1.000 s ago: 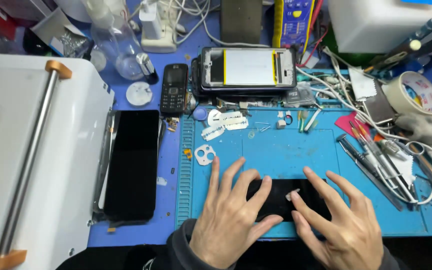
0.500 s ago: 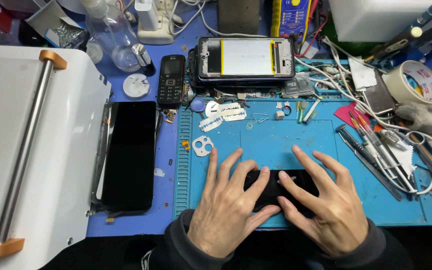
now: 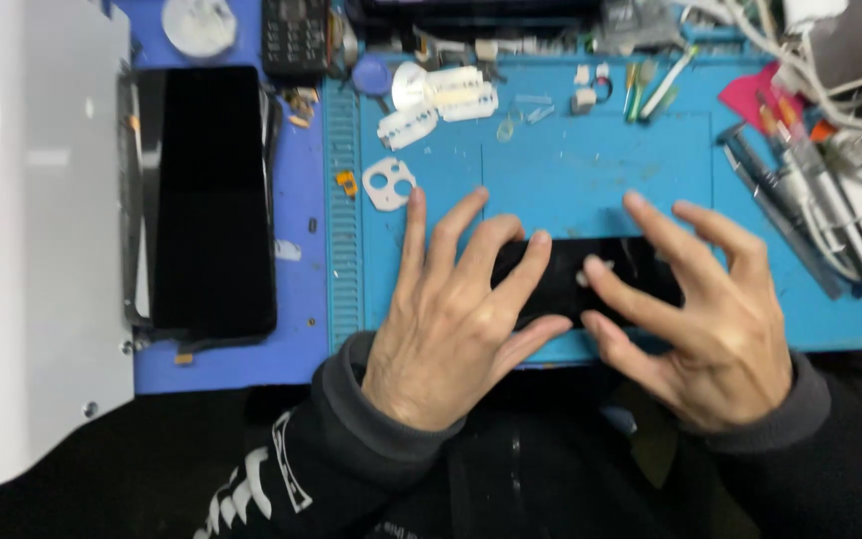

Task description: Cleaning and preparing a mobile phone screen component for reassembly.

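A black phone screen [image 3: 591, 279] lies flat on the blue work mat [image 3: 571, 170], near its front edge. My left hand [image 3: 451, 319] rests on the screen's left end with fingers spread and thumb along the lower edge. My right hand [image 3: 700, 309] presses on its right end, forefinger and thumb touching the glass. Both hands hide much of the screen.
A second black phone panel [image 3: 210, 200] lies on the blue table beside a white machine [image 3: 32, 240] at the left. White plastic bits [image 3: 436, 100] and a camera-hole piece [image 3: 389, 185] lie behind my left hand. Tools and cables [image 3: 810, 170] crowd the right. A keypad phone [image 3: 293, 35] is at the top.
The view has moved closer and dropped lower, so the back of the bench has left the frame. Both hands stay on the black screen, with fingers shifted slightly.
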